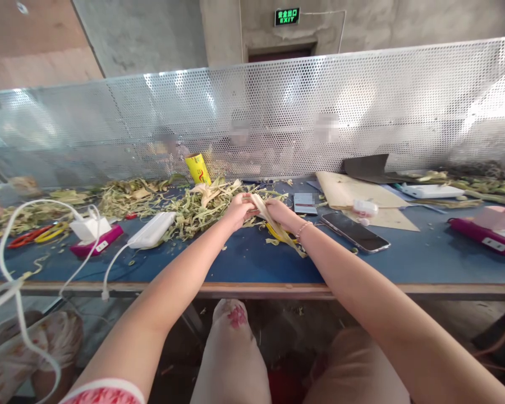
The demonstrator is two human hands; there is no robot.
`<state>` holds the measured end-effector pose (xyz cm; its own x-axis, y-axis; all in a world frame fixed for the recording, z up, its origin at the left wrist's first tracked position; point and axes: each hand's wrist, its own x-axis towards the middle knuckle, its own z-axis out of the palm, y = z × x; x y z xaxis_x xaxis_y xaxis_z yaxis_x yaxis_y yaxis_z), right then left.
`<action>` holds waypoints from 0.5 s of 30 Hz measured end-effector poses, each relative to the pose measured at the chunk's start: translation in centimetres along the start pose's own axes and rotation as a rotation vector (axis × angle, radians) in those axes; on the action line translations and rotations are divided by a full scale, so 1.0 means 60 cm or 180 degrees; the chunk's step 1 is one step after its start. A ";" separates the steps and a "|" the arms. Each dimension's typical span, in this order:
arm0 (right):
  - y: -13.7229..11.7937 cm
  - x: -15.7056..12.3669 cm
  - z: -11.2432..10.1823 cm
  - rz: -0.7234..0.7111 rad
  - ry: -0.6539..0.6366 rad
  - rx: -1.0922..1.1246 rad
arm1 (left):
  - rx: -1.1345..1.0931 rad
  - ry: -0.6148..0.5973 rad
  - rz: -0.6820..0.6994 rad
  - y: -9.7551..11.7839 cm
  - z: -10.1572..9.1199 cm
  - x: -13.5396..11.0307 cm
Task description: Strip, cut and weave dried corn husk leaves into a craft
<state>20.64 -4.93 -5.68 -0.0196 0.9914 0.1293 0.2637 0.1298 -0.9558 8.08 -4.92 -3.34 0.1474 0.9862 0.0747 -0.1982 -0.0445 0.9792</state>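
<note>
Both my hands meet over the middle of the blue table. My left hand [240, 211] has its fingers closed on a pale, flat strip of dried plant leaf or husk [260, 205]. From the other side my right hand [281, 215], with a bracelet at the wrist, grips the same strip, whose tail hangs down toward the table. Below the hands lies a yellow-handled tool [281, 233], partly covered by the strip. A heap of dry, curled plant strips [197, 207] lies just beyond and left of my left hand.
A yellow tube [197, 168] stands behind the heap. Left are a white power bank [152, 230], a purple power strip [96, 240] with cables, and scissors [50, 232]. Right lie a phone [356, 232], an earbud case [365, 208] and brown paper [349, 191]. A perforated metal screen [303, 129] runs behind.
</note>
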 end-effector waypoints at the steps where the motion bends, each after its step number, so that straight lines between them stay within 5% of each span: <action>1: -0.001 0.000 0.000 0.0031 0.0048 -0.0031 | -0.0095 -0.0112 -0.0043 0.001 0.001 -0.002; 7: 0.000 0.002 0.000 -0.0212 0.0269 -0.0417 | -0.0270 -0.0364 -0.0024 -0.003 0.003 -0.005; 15: -0.012 -0.007 -0.006 -0.0598 0.0472 -0.1207 | 0.0353 0.0039 0.0150 -0.013 0.012 -0.008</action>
<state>20.80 -5.43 -4.94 0.0300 0.9347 0.3543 0.6042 0.2654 -0.7513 8.86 -5.45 -4.00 0.1285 0.9845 0.1196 -0.0961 -0.1076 0.9895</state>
